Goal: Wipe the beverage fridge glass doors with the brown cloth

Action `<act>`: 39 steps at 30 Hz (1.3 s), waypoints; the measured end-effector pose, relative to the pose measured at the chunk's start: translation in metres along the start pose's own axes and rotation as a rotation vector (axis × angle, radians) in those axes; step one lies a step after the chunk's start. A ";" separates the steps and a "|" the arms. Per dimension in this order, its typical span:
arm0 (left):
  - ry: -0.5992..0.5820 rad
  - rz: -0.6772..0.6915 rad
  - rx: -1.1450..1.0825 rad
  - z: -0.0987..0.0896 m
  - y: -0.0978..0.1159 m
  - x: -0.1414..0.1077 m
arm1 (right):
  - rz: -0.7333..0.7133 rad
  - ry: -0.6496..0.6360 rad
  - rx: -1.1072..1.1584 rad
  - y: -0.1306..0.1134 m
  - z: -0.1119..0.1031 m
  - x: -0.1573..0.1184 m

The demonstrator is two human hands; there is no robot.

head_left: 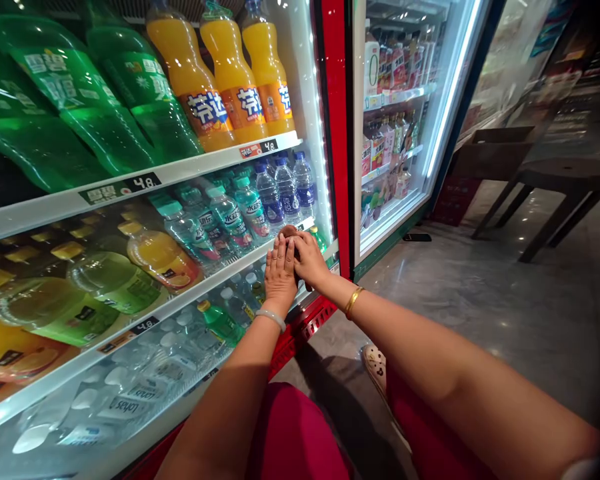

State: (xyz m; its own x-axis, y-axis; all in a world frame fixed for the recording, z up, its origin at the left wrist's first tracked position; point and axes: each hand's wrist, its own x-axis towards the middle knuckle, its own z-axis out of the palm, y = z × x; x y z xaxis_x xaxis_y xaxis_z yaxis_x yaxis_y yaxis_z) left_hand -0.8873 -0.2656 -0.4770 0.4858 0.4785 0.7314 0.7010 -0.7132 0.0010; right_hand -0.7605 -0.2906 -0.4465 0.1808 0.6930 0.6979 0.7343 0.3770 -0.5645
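Observation:
My left hand (281,268) and my right hand (310,259) meet around a dark brown object (289,231) with a rounded top. Both hands are closed on it and cover most of it, so what it is cannot be made out. They are in front of the lit drinks fridge, near the right end of a white shelf edge (230,269). Small bottles with purple labels (290,193) stand just above the hands, beside bottles with teal labels (227,217).
Large green bottles (70,87) and orange bottles (240,80) fill the upper shelf. A red fridge frame (337,133) borders a second fridge (395,113). On the right are a stool (570,175) and a cardboard box (493,153). A dark flat item (417,237) lies on the floor.

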 end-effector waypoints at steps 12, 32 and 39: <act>-0.020 -0.056 0.052 0.004 -0.002 -0.011 | 0.000 -0.026 -0.037 -0.004 0.003 -0.014; 0.002 -0.013 0.159 0.012 0.003 -0.015 | -0.206 -0.021 -0.010 0.050 0.010 -0.016; -0.052 -0.025 0.204 0.034 0.008 -0.011 | -0.089 0.072 0.028 0.073 0.039 -0.045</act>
State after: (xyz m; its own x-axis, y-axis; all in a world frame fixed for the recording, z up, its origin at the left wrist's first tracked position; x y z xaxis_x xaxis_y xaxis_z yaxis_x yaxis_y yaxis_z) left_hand -0.8690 -0.2589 -0.5083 0.4894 0.5241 0.6970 0.8019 -0.5845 -0.1235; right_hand -0.7403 -0.2705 -0.5360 0.1626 0.6104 0.7752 0.7311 0.4531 -0.5101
